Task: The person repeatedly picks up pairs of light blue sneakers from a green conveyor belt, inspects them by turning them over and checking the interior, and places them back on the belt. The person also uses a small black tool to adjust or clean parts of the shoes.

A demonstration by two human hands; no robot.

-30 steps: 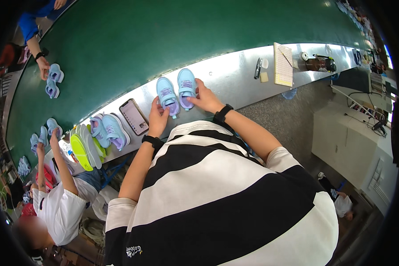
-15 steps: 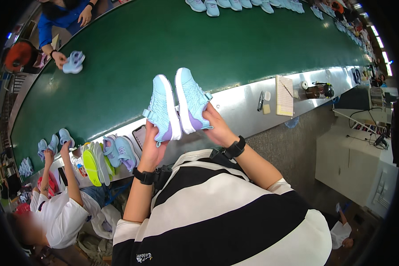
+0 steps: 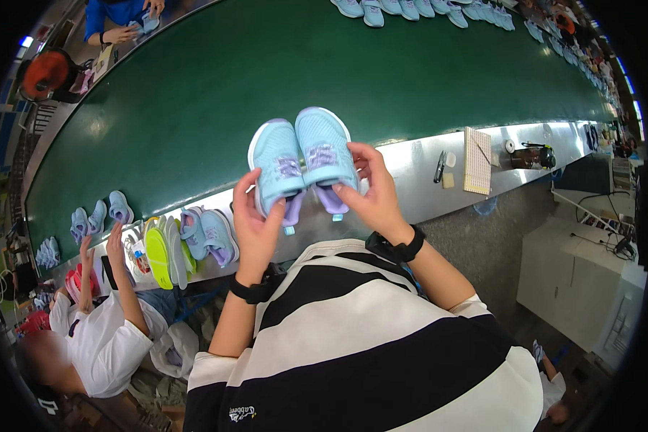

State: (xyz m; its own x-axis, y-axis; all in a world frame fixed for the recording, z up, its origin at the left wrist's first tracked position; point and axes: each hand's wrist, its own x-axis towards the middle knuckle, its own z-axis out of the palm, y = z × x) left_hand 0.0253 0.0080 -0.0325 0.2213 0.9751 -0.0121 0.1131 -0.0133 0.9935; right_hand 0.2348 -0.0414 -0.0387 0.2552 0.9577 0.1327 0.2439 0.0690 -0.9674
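Observation:
Two light blue sneakers with purple linings and white soles are held side by side in front of me, tops facing up and toes pointing away. My left hand grips the left sneaker by its heel end, thumb near the opening. Around the side of the right sneaker my right hand is closed, its thumb at the collar. Heel loops hang at the near ends of both shoes. Whether the soles touch the surface below, I cannot tell.
A green belt table has a metal edge holding a notepad, a cutter and a dark jar. To my left are insoles and another shoe pair. Co-workers sit left and far left; more sneakers line the far side.
Both sneakers have turned from soles facing each other to tops up, side by side. The far co-worker has drawn a shoe back; the left co-worker's hands have left the shoes there.

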